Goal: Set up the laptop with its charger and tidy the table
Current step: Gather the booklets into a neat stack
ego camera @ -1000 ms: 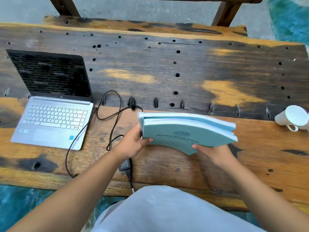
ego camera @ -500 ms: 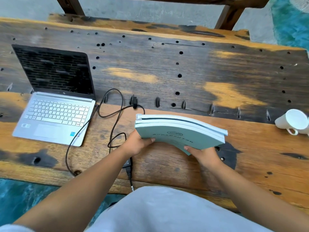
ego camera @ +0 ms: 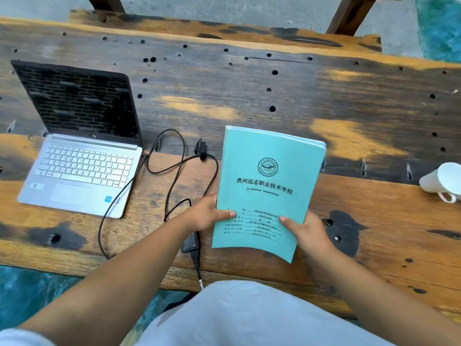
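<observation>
Above the tabletop point(ego camera: 374, 221), both hands are gripping teal booklets point(ego camera: 268, 186).
Left hand point(ego camera: 207, 216) and right hand point(ego camera: 308, 232) are pinching the lower edge; cover is reading 贵州远志职业技术学校.

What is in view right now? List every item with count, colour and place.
laptop: 1, silver with black screen, open, far left of table
charger cable: 1, black, looped between laptop and booklets
charger brick: 1, black, near edge, partly under left forearm
booklets: stack, count unclear, teal covers, centre, held tilted up
mug: 1, white, on its side, right edge
table: 1, worn brown wood with holes
left hand: grips booklets' lower left
right hand: grips booklets' lower right
</observation>
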`<state>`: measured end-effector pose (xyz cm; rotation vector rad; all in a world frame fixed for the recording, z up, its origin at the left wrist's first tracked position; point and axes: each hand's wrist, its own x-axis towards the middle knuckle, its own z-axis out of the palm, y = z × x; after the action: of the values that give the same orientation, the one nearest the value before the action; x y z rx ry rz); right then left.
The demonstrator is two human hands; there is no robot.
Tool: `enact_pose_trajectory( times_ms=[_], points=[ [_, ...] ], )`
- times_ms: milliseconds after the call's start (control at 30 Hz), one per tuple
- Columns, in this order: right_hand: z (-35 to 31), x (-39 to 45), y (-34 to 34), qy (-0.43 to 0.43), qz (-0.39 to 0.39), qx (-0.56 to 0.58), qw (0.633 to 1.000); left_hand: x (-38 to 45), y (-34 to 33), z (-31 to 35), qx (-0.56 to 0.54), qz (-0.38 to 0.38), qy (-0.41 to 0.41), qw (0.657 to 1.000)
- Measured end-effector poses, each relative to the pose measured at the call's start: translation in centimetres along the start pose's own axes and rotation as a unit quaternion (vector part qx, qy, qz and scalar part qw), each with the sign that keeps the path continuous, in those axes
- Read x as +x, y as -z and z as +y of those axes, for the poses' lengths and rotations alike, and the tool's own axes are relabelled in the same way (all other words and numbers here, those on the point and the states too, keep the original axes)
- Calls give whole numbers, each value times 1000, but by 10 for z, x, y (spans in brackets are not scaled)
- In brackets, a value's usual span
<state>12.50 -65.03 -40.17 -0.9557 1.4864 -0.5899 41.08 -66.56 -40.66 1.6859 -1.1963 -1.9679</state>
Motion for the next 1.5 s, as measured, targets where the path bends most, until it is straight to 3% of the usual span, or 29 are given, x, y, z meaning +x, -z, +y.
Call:
enact_pose_trajectory(
  times_ms=[167,300,467,533,633,733,867,1233,1367,1500],
  points=[
    [3,22,-10,-103,-5,65,993,15,-1,-1,16,-5,102,995],
    [9,34,-20,-130,-19,95,987,25,-1,-8,48,14,137,989],
    [12,49,-25,-171,-10,61,983,27,-3,-11,259,78,149,951],
    [15,52,-21,-166,6,-17,986,25,-8,-12,300,133,143,934],
    [16,52,-14,-137,36,-240,960,22,-18,-16,236,196,114,945],
    [18,46,-17,-115,74,-315,939,19,-25,-16,163,229,88,955],
    [24,34,-28,-113,90,-287,947,11,-33,-15,98,260,70,958],
    [25,34,-28,-104,97,-253,957,7,-40,-11,64,264,82,959],
    [25,36,-30,-113,95,-227,963,7,-36,-10,83,244,77,963],
    [19,36,-24,-104,35,-262,959,0,-32,-4,137,181,60,972]
  ],
)
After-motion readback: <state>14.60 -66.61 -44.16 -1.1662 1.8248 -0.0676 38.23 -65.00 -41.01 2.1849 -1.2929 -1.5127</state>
